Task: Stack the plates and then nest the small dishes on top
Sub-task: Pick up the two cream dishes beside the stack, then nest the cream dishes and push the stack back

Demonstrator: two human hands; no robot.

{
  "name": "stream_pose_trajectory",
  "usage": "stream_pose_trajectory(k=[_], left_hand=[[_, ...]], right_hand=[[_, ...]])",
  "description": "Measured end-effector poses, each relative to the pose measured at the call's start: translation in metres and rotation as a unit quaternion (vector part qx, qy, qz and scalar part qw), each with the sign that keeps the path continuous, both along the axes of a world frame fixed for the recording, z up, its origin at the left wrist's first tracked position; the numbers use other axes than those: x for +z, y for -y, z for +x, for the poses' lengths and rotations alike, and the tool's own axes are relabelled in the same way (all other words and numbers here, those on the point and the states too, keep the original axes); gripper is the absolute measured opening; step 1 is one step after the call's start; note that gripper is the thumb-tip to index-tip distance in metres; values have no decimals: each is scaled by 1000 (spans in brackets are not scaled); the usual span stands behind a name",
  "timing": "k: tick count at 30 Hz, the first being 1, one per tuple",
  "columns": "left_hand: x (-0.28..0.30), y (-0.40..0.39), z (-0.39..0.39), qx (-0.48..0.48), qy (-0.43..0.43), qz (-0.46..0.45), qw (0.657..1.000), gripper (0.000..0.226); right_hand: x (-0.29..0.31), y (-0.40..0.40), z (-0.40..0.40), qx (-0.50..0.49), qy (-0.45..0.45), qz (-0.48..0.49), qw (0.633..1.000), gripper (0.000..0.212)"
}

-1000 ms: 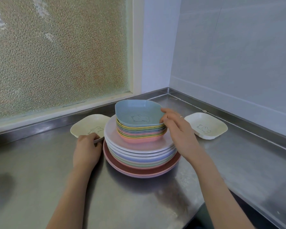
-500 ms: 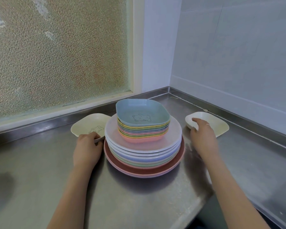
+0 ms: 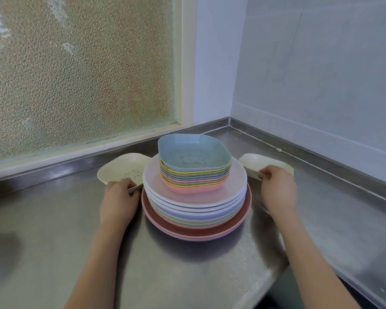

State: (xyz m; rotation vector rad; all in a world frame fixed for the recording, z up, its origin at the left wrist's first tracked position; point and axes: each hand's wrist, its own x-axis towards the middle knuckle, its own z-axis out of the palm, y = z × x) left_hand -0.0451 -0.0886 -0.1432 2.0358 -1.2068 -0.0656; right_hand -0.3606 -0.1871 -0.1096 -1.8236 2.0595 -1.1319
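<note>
Beside the plate stack (image 3: 195,210), the left hand (image 3: 118,202) and right hand (image 3: 277,190) are each pinching 1 cream dish (image 3: 123,170) (image 3: 252,163) at its near rim; both dishes are probably light, stiff, slippery plastic.

Plate stack (image 3: 196,210): terracotta-red and pink at bottom, then green, pale blue, white on top. Nested small dishes (image 3: 193,172): blue top one with line-drawn animal, maybe a bunny; yellow, green, pink beneath. Left cream dish (image 3: 120,169) has the same outline drawing. Right cream dish (image 3: 254,162). Brushed grey steel counter (image 3: 54,230). Pebbled frosted window (image 3: 76,63), cream frame.
</note>
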Motion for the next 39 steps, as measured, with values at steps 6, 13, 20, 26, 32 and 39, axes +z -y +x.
stream_pose_trajectory(k=[6,13,20,26,32,39], left_hand=[[2,-1,-1,1,-4,-5,1000,7],[4,-3,-1,-2,-1,-10,1000,7],[5,-4,0,1,-16,-2,1000,7],[6,-5,0,4,-21,-2,1000,7],[5,-4,1,5,-13,2,1000,5],[2,-3,5,-9,36,-19,999,9]], right_hand=[[46,-23,15,67,79,-181,978,14],[99,-73,57,243,131,-260,925,13],[84,-83,76,315,59,-211,923,16],[77,-83,72,321,7,-172,931,11],[72,-85,73,315,-48,-156,935,5],[72,-89,77,300,-74,-164,937,24]])
